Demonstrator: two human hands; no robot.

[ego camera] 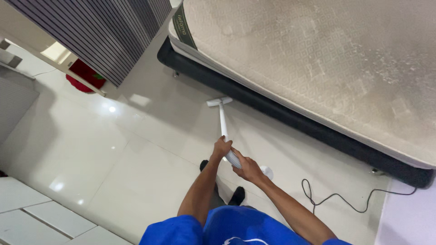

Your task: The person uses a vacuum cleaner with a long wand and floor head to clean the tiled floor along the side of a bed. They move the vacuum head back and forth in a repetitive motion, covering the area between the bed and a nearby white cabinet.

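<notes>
Left hand [221, 148] wrapped tight round white vacuum tube [223, 121], high on it. Right hand [247, 167] grips ribbed grey hose end [233, 159] just below, both hands touching. Tube long, thin, smooth, runs from hands toward bed. Flat white vacuum head [219, 101] on floor, just beside black bed base [290, 119]. Mattress [327, 59] on base: cream, soft, bumpy pattern, rounded corner. Floor [100, 149]: big shiny white tiles, wide open room away from bed. Thin black cord [338, 199] curls on floor near bed base.
</notes>
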